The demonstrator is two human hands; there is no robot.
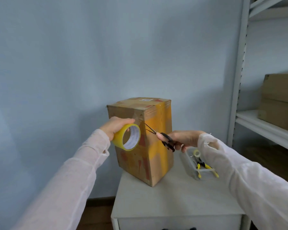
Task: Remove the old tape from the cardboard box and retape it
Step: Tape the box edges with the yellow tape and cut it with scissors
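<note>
A tall cardboard box (154, 161) stands on a white cabinet (173, 198), with yellowish tape strips and red marks on its sides. My left hand (114, 126) grips a roll of yellow tape (127, 136) against the box's upper left face; a clear strip runs from the roll onto the box's corner. My right hand (185, 138) holds black scissors (163, 137) just right of the roll, with the blades apart and pointing up-left at that strip.
A clear plastic tray (192, 165) with yellow-handled pliers (204, 167) and a small tape roll (197, 153) lies on the cabinet right of the box. A white metal shelf rack (263, 125) at the right carries brown cartons (279, 100). A blue wall stands behind.
</note>
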